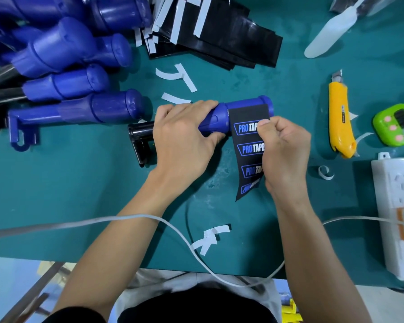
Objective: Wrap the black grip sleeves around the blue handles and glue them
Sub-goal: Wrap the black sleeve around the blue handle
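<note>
Forearms (pixel 117 231) reach forward: left hand (pixel 182 138) clasps blue handle (pixel 245 105), right hand (pixel 287 155) pinches black sleeve (pixel 247 145).

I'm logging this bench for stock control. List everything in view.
blue handle: one, blue, centre, gripped
black grip sleeve: one, black, printed, trailing from that handle
spare handles: several, blue, upper left
spare sleeves: stack, black, top centre
backing strips: several, white, scattered
utility knife: one, yellow, right
timer: one, green, far right
power strip: one, white, lower right
cable: one, white, near edge
spatula: one, white, top right
left hand: grips blue handle
right hand: pinches black grip sleeve
</note>
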`<state>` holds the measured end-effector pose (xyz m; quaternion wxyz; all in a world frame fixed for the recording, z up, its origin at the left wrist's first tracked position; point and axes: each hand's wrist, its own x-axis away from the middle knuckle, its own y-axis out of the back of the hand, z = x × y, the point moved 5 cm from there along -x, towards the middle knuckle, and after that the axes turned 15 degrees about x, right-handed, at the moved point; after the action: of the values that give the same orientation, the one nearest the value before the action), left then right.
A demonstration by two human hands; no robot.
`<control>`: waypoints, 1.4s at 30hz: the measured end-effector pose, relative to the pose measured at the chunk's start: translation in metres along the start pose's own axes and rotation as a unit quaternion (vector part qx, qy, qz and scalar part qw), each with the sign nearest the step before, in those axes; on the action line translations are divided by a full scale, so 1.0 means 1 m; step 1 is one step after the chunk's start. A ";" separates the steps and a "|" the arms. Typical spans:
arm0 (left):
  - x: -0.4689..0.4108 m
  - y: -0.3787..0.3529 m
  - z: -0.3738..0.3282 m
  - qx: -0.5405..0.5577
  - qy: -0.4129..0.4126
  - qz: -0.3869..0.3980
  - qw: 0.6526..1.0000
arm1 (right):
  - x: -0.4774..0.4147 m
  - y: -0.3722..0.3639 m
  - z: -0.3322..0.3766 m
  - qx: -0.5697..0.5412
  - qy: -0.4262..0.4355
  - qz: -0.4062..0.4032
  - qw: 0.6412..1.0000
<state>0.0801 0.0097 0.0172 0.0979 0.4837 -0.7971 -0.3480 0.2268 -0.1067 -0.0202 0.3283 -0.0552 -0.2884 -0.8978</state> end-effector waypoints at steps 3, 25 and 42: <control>0.000 0.001 -0.001 0.000 -0.002 -0.002 1.000 | -0.001 0.001 -0.001 0.008 -0.004 -0.006 1.000; 0.000 0.000 -0.001 -0.004 -0.010 0.003 1.000 | -0.002 0.001 0.000 -0.024 -0.024 0.022 0.999; 0.000 0.001 -0.002 -0.002 -0.006 0.009 1.000 | 0.003 0.010 0.009 0.148 0.029 -0.018 0.988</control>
<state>0.0809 0.0087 0.0192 0.0975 0.4744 -0.8013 -0.3513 0.2296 -0.1099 -0.0075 0.3252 0.0252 -0.4093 -0.8521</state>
